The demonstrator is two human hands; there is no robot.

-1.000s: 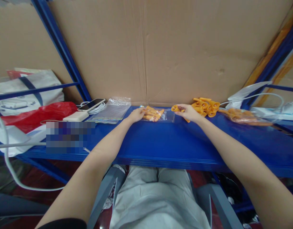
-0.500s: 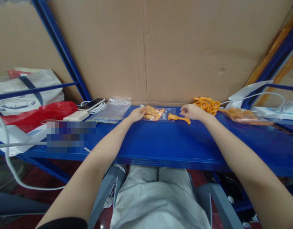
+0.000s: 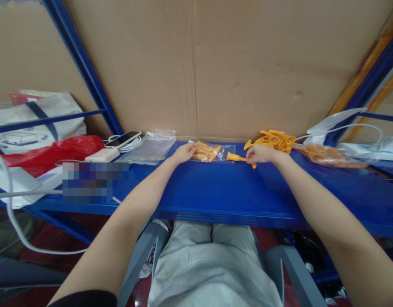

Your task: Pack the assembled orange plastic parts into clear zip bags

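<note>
A small clear plastic bag (image 3: 212,152) holding several orange plastic pieces lies on the blue shelf (image 3: 215,187). My left hand (image 3: 183,152) rests closed on the bag's left end. My right hand (image 3: 260,153) is closed over an orange piece (image 3: 235,157) that lies just right of the bag, and a second orange piece (image 3: 248,145) sticks up behind its fingers. A loose pile of the same orange pieces (image 3: 278,140) sits just behind and to the right of that hand.
A stack of clear bags (image 3: 149,147), a phone (image 3: 123,139), a white charger with cable (image 3: 102,156) and a red bag (image 3: 52,153) lie to the left. A filled bag of orange pieces (image 3: 327,155) and white cables lie right. Cardboard (image 3: 215,64) backs the shelf.
My right hand let an orange piece down beside the bag, went back toward the pile, and has now come down onto that piece with another piece behind its fingers. My left hand stayed still.
</note>
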